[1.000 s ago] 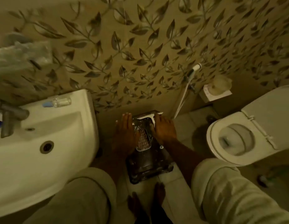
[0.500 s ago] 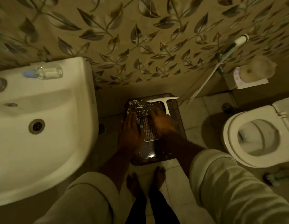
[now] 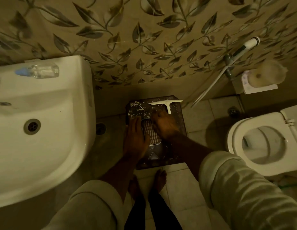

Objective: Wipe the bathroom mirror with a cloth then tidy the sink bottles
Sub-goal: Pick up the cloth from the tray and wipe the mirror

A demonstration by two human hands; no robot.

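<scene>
Below, two hands, left hand (image 3: 136, 140) and right hand (image 3: 166, 127), flank perhaps one cloth (image 3: 151, 135).

**Tight slot between basin and toilet**

I see my hands boxed in: the white ceramic sink (image 3: 44, 130) bulges close on their left, the white toilet bowl (image 3: 260, 143) sits to their right. Ahead, a white squeegee (image 3: 166, 103) lies across. Bare pale floor tiles (image 3: 177, 188) behind stay passable.

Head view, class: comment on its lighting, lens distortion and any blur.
Head view: dim, yellowish light; the hands, left hand and right hand, on the checked cloth are dark and low in detail; wide-angle bending curves the sink and toilet; the clear bottle looks soft.
</scene>
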